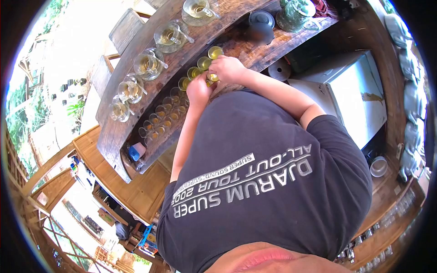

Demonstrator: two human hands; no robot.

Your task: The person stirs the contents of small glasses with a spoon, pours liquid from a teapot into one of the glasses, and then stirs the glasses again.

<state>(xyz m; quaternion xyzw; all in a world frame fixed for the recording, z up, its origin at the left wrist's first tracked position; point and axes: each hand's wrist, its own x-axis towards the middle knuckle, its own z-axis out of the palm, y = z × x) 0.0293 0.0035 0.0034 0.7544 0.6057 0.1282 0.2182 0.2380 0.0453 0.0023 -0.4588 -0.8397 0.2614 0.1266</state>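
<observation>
Small glasses of yellow-green liquid (204, 63) stand close together on the lower wooden counter. My left hand (199, 91) is at the near edge of this group, its fingers pressed together around something too hidden to name. My right hand (226, 69) is just to its right, with bent fingers around the rim of a small glass (213, 77). The fingertips of both hands are close together. Beyond them one more filled glass (215, 52) stands apart from my fingers. Several small glasses with amber contents (161, 111) are in rows left of my left hand.
Along the raised wooden counter (136, 45) are several glass cups on saucers with spoons (170, 37). A green patterned pot (295, 16) and a dark round lid (261, 19) are at the upper right. A blue-and-white item (136, 151) lies at the counter's left end.
</observation>
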